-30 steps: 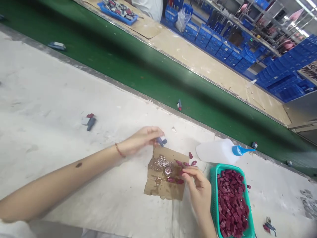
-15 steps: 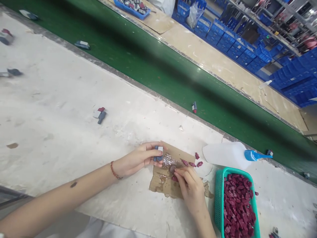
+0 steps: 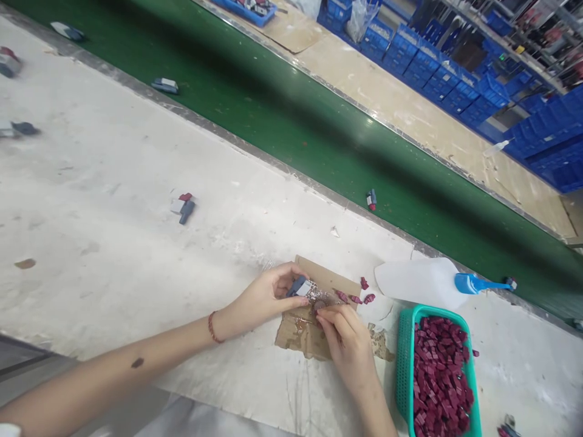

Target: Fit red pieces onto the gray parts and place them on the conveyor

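My left hand [image 3: 268, 298] is closed around a small dark blue-grey and white plastic piece [image 3: 300, 287], its white face turned up. Just to the right, my right hand [image 3: 348, 334] has thumb and fingers pinched together low over a brown cardboard sheet [image 3: 296, 340]. A small dark roundish shape shows at those fingertips; what it is, I cannot make out. Wet, shiny liquid covers part of the cardboard between the hands. Several loose maroon pieces [image 3: 369, 298] lie at the cardboard's right edge and on the table beside it.
On the right stand a teal basket [image 3: 403, 370] full of maroon pieces and a lying white bottle [image 3: 416, 279] with a blue nozzle. A green conveyor belt [image 3: 273, 127] crosses behind, carrying several assembled pieces. Another assembled piece [image 3: 184, 208] lies on the white table [image 3: 113, 212].
My left hand has turned the blue-grey and white piece, tilting it towards the cardboard and my right fingertips. My right hand has barely moved. Pieces on the belt have shifted to the right.
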The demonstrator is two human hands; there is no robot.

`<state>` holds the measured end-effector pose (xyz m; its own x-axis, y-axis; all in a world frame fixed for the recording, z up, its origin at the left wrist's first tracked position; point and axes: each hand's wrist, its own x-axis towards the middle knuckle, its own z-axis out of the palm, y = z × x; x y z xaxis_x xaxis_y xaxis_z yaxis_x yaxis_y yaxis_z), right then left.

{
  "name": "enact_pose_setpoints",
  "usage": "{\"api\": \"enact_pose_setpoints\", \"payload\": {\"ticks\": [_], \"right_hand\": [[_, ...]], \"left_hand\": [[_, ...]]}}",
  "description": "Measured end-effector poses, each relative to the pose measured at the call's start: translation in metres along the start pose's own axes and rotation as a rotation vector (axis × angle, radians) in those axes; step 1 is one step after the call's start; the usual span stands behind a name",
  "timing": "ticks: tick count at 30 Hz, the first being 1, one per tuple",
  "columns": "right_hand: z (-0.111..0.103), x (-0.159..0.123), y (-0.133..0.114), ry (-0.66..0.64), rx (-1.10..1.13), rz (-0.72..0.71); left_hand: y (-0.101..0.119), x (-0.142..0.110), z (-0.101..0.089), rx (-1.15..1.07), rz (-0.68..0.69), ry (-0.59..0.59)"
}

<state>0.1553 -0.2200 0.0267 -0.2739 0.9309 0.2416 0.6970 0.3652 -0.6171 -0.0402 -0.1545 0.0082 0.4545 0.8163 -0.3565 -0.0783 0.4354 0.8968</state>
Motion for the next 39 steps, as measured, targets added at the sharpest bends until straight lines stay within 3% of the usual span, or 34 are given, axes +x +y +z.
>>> {"api": "enact_pose_setpoints", "payload": {"ticks": [6, 14, 20, 28, 39], "right_hand": [[-0.002, 0.003, 0.006, 0.070, 0.068, 0.076], [-0.011, 0.007, 0.006, 0.281, 0.544, 0.400], [-0.005, 0.018, -0.004, 0.300, 0.652, 0.352], [-0.001, 0.020, -0.007, 0.234, 0.614, 0.325], [-0.001, 0.018, -0.013, 0.145, 0.442, 0.269]], "left_hand": [[-0.003, -0.001, -0.001, -0.033, -0.021, -0.047], [0.001, -0.010, 0.001, -0.150, -0.036, -0.346], [-0.004, -0.010, 0.002, -0.066, -0.023, -0.463], [-0.007, -0.010, 0.002, -0.060, -0.030, -0.482], [-0.007, -0.010, 0.002, 0.155, 0.105, -0.484]]}}
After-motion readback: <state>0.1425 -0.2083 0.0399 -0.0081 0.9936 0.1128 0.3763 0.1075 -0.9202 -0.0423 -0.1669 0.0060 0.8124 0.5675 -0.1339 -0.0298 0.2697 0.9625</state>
